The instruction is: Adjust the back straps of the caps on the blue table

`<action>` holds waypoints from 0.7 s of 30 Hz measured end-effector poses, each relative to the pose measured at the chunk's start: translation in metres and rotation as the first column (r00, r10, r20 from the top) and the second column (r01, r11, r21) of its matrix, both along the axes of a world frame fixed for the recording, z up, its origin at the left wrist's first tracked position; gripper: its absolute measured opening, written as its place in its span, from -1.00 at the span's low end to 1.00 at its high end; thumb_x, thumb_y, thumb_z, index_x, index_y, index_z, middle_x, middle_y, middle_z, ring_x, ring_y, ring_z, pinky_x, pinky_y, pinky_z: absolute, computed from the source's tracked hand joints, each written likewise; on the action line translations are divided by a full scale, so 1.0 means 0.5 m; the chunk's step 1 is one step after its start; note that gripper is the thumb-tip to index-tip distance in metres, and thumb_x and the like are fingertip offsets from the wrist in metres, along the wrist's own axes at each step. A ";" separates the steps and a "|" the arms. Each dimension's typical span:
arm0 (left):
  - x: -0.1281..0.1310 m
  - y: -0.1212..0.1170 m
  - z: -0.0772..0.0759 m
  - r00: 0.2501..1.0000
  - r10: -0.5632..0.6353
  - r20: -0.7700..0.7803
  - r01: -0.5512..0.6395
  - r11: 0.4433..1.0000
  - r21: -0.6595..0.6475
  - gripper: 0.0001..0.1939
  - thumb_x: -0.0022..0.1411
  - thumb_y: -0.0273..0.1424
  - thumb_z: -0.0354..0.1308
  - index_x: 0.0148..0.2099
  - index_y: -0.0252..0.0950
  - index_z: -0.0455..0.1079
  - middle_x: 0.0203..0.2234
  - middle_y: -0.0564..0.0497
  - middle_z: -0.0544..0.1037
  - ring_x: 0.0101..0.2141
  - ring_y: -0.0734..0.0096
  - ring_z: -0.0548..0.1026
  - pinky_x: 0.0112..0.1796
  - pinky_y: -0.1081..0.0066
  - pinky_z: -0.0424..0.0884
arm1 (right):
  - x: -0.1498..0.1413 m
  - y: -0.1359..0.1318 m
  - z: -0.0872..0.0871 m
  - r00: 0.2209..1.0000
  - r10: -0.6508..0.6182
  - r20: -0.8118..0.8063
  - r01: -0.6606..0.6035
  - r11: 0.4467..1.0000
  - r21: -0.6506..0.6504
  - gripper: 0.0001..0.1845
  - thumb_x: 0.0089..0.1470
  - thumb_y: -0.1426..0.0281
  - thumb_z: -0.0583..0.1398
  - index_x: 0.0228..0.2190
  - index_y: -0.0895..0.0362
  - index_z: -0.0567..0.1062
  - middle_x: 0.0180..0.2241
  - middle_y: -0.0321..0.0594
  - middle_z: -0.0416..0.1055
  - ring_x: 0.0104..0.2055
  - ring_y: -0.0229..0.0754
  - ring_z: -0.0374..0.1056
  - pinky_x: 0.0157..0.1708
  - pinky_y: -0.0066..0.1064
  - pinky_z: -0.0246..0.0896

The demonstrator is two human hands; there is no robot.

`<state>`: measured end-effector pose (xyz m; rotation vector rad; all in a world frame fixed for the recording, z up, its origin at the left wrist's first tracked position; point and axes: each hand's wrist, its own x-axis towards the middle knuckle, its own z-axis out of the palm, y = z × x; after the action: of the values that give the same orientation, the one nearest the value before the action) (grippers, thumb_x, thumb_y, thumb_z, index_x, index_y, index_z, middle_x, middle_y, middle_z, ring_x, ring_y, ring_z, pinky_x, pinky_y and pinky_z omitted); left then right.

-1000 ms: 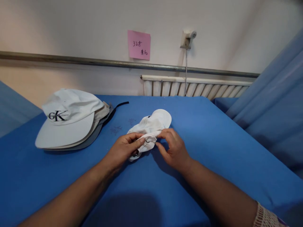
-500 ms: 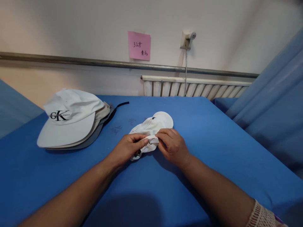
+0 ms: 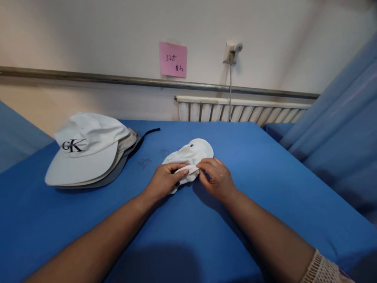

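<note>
A small crumpled white cap (image 3: 191, 154) lies near the middle of the blue table (image 3: 265, 177), its brim pointing away from me. My left hand (image 3: 164, 181) pinches the cap's near edge, where a strap shows. My right hand (image 3: 216, 177) pinches the same strap from the right side. The fingers of both hands are closed on the fabric and nearly touch each other.
A stack of caps (image 3: 88, 151), the top one white with a black logo, sits at the table's left. A black strap (image 3: 150, 131) sticks out behind it. On the wall are a pink note (image 3: 172, 59), a metal rail, a radiator (image 3: 241, 111). Blue fabric (image 3: 347, 129) hangs right.
Both hands have drawn closer together on the cap's near edge, and the cap has been bunched smaller and shifted slightly away from me.
</note>
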<state>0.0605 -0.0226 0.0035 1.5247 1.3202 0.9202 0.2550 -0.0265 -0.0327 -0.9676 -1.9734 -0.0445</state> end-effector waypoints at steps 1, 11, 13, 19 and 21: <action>0.001 0.001 -0.002 1.000 0.017 -0.002 -0.017 1.000 0.017 -0.67 0.03 -0.15 0.34 -0.24 -0.28 0.66 -0.38 -0.06 0.66 -0.44 0.35 0.49 -0.42 0.40 0.36 | 0.000 0.000 0.002 1.000 -0.010 0.018 0.010 1.000 0.015 -0.80 0.17 0.52 0.15 -0.21 0.12 0.55 -0.19 -0.10 0.55 -0.17 -0.07 0.43 -0.14 -0.21 0.32; -0.001 -0.006 -0.005 0.996 0.093 0.012 -0.093 0.995 0.046 -0.59 0.02 -0.14 0.33 -0.15 -0.30 0.65 -0.42 -0.04 0.64 -0.51 0.40 0.43 -0.51 0.44 0.31 | -0.002 -0.014 0.009 0.997 -0.022 0.078 0.020 0.999 0.031 -0.85 0.19 0.50 0.12 -0.21 0.12 0.47 -0.16 -0.07 0.52 -0.16 -0.05 0.39 -0.15 -0.21 0.24; -0.002 -0.007 -0.007 0.997 0.081 0.019 -0.082 0.996 0.029 -0.58 0.04 -0.14 0.32 -0.13 -0.31 0.64 -0.47 -0.02 0.61 -0.56 0.45 0.37 -0.56 0.47 0.24 | -0.003 -0.015 0.007 0.998 -0.007 0.069 0.007 1.000 -0.004 -0.87 0.20 0.46 0.14 -0.19 0.13 0.45 -0.14 -0.06 0.51 -0.13 -0.03 0.38 -0.13 -0.20 0.24; -0.011 -0.001 -0.025 0.999 -0.013 -0.031 0.015 0.998 0.057 -0.62 0.12 -0.13 0.26 -0.17 -0.32 0.64 -0.43 -0.03 0.61 -0.49 0.42 0.40 -0.48 0.46 0.28 | -0.002 -0.005 -0.007 0.995 -0.046 0.093 0.051 0.997 -0.058 -0.93 0.20 0.45 0.12 -0.25 0.13 0.41 -0.20 -0.08 0.48 -0.16 -0.04 0.35 -0.14 -0.22 0.19; -0.013 0.000 -0.029 0.995 -0.070 -0.077 0.076 0.993 0.085 -0.65 0.17 -0.13 0.22 -0.21 -0.30 0.64 -0.45 0.00 0.58 -0.46 0.41 0.41 -0.44 0.46 0.28 | -0.005 0.000 -0.014 0.991 -0.082 0.109 0.090 0.994 -0.064 -0.95 0.15 0.48 0.12 -0.30 0.12 0.38 -0.26 -0.10 0.46 -0.19 -0.04 0.33 -0.16 -0.23 0.17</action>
<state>0.0539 -0.0227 -0.0110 1.6778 1.2819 0.8931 0.2526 -0.0264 -0.0396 -1.1151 -2.0404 -0.0787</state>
